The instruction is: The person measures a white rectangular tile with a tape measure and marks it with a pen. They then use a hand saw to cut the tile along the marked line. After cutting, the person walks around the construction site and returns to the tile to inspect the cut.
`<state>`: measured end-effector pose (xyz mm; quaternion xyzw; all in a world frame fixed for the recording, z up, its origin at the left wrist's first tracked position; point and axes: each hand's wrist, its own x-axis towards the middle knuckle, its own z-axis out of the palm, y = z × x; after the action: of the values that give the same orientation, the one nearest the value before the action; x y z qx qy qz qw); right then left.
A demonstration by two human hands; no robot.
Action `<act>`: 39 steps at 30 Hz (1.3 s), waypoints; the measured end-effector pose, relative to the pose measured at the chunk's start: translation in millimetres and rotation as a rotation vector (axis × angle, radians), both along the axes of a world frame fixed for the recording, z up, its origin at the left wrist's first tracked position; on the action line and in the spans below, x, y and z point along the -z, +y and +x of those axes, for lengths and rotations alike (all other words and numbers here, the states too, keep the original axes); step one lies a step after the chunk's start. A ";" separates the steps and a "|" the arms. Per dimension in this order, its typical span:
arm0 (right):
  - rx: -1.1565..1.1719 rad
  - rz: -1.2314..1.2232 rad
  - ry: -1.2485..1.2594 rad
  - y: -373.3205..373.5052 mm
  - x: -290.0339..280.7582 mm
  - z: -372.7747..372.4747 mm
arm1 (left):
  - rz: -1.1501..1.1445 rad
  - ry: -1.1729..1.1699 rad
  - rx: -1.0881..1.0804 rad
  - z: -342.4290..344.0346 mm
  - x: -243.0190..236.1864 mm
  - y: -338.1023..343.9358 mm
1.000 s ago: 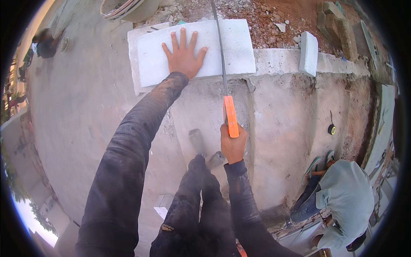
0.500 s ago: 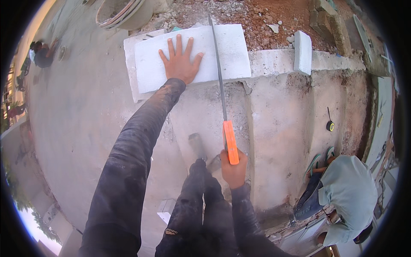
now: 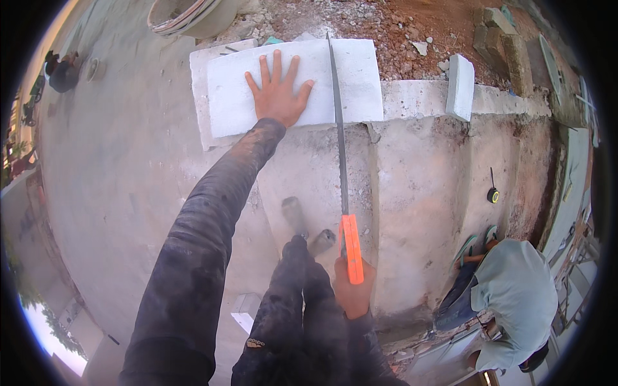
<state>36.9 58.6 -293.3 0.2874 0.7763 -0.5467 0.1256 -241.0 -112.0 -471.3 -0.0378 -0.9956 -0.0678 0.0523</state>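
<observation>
A white block [image 3: 232, 96] lies flat on a pale slab at the top of the view. My left hand [image 3: 278, 95] presses on it with the fingers spread. In my right hand [image 3: 355, 293] is the orange handle of a hand saw [image 3: 341, 138], the fingers wrapped round it. The blade reaches away from me across the block, right of my left hand, its tip near the block's far edge. Whether the blade has cut into the block, I cannot tell.
A bucket [image 3: 193, 19] stands beyond the block. A small white block piece [image 3: 459, 87] rests on the ledge to the right. Below it lies a tape measure [image 3: 493, 194] on a step. At lower right a co-worker [image 3: 518, 289] bends over. Rubble and red soil [image 3: 418, 29] lie behind.
My right hand has drawn the saw back toward me, so the handle sits lower and the tip nearer the block's far edge. My left hand stays on the block.
</observation>
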 end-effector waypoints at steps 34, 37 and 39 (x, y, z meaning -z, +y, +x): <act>0.025 -0.055 -0.011 -0.6 11.5 -8.3 | -0.014 0.052 0.007 -1.1 11.6 -6.7; 0.017 -0.022 -0.038 4.0 -0.9 6.5 | 0.010 0.040 0.018 5.5 12.5 3.5; 0.012 -0.074 0.041 1.4 27.1 -23.7 | -0.002 0.051 0.016 -2.9 9.7 5.7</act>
<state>13.2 60.0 -320.3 0.2759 0.7562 -0.5816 0.1172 -243.9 -106.3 -481.0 -0.0476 -0.9937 -0.0664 0.0770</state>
